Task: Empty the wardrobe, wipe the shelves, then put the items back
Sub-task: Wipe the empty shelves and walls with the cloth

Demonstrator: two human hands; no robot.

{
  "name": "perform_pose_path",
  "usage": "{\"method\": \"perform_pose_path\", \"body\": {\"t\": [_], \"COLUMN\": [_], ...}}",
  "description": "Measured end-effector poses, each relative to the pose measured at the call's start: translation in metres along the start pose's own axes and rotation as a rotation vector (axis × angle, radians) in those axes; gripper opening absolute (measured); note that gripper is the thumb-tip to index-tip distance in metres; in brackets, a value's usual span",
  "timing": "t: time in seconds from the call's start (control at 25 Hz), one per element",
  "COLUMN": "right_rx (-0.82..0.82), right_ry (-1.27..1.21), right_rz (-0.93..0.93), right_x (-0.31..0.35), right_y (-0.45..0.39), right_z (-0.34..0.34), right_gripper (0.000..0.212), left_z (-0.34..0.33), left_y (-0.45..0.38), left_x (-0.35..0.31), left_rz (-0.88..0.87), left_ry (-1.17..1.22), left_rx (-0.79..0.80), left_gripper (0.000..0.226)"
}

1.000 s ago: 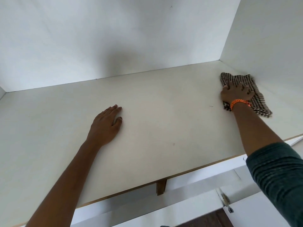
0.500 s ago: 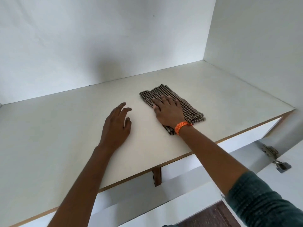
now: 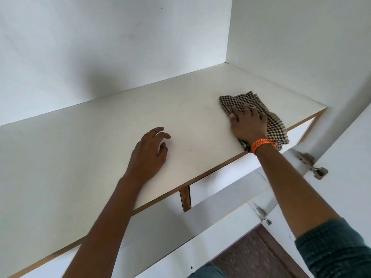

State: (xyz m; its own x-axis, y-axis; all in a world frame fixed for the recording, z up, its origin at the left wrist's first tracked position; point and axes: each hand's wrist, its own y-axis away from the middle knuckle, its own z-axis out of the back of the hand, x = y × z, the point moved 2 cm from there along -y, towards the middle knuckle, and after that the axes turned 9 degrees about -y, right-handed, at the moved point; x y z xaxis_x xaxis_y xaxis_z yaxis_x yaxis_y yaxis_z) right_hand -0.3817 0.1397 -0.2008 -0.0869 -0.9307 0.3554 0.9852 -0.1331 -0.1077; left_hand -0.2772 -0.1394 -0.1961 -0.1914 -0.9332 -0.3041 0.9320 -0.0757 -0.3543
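right hand [image 3: 249,125] slid cloth [image 3: 241,101] rightward, near edge

1. The right hand [image 3: 249,123] covers the middle of the cloth [image 3: 244,101].
2. The shelf [image 3: 80,157] runs off the left edge.
3. The sleeve [image 3: 337,249] is cut off at the lower right corner.

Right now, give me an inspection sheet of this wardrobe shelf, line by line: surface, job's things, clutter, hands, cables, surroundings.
Surface: white shelf with a brown front edge; a small dark speck near the middle.
Job's things: checked cloth lies flat near the shelf's right front corner.
Clutter: nothing seen.
Hands: right hand, orange wristband, presses flat on the cloth; left hand rests on the bare shelf, fingers loosely bent, holding nothing.
Cables: nothing seen.
Surroundings: white back and side walls; metal door hinges at the right; dark floor below.
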Motion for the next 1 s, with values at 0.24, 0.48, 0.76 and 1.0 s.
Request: {"method": "perform_pose_path", "body": {"t": [0.24, 0.48, 0.76, 1.0], "right_rx": [0.149, 0.103, 0.199, 0.311], "right_ry": [-0.041, -0.041, -0.071, -0.013], "right_rz": [0.263, 0.058, 0.28, 0.389], "right_x": [0.052, 0.064, 0.211, 0.322], "right_y": [0.042, 0.059, 0.069, 0.035], "right_z": [-0.019, -0.017, -0.073, -0.115], "right_gripper": [0.05, 0.054, 0.056, 0.055], "left_z": [0.002, 0.018, 0.056, 0.115], "left_y": [0.006, 0.029, 0.058, 0.126], "left_x": [0.002, 0.011, 0.051, 0.126], "left_rz": [0.032, 0.112, 0.213, 0.409], "left_ry": [-0.027, -0.096, -0.141, -0.007], "left_rx": [-0.029, -0.047, -0.127, -0.277], "left_gripper": [0.028, 0.028, 0.027, 0.028]}}
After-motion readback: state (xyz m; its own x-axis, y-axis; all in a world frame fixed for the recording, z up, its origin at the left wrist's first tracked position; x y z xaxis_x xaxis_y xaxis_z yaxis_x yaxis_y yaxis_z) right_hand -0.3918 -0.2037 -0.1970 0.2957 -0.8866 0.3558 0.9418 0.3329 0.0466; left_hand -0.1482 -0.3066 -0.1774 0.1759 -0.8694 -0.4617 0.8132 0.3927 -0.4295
